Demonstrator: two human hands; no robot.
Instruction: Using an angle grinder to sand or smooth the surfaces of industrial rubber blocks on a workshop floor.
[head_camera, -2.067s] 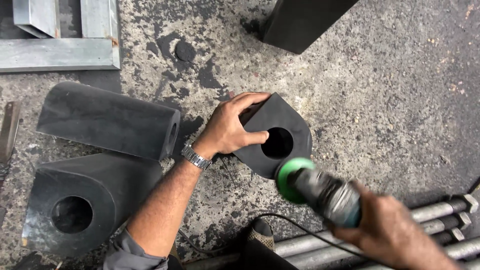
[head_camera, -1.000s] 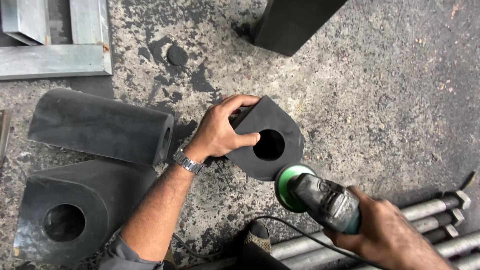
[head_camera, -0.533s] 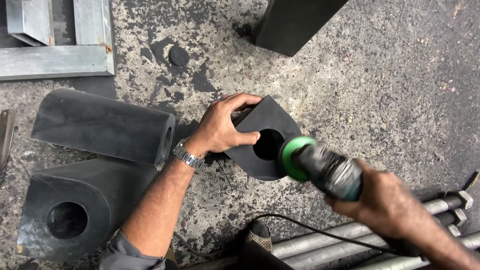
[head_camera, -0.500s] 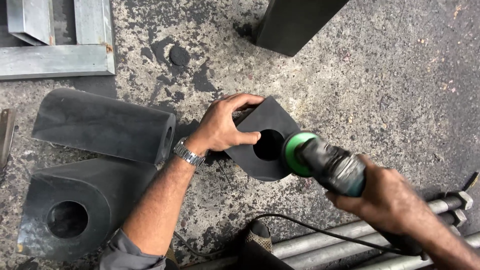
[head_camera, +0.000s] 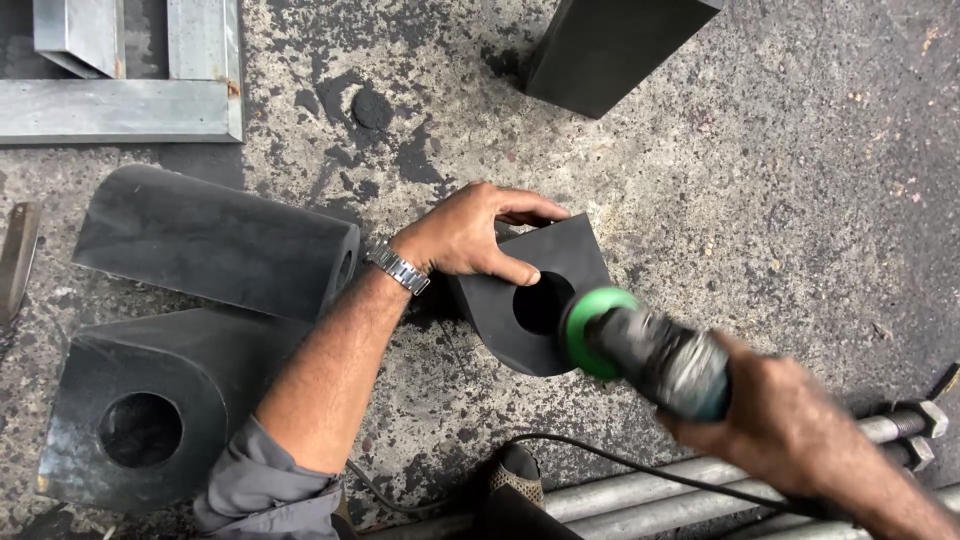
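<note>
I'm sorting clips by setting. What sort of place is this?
Most likely a metal fabrication workshop: a bare concrete floor, heavy dark blocks with bored holes, threaded steel rods, and a corded power grinder in the right hand.

Left hand (head_camera: 462, 232) steadies holed black block (head_camera: 560, 265); right hand (head_camera: 790, 430) holds grinder (head_camera: 650, 350).

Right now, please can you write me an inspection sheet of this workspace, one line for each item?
Surface: rough stained concrete floor.
Job's things: black block with round hole; power tool with green disc at the hole's rim.
Clutter: two larger black blocks, metal frame, threaded rods.
Hands: left hand steadies the block; right hand grips the tool.
Cables: black cord over the rods.
Surroundings: dark upright block.
</note>
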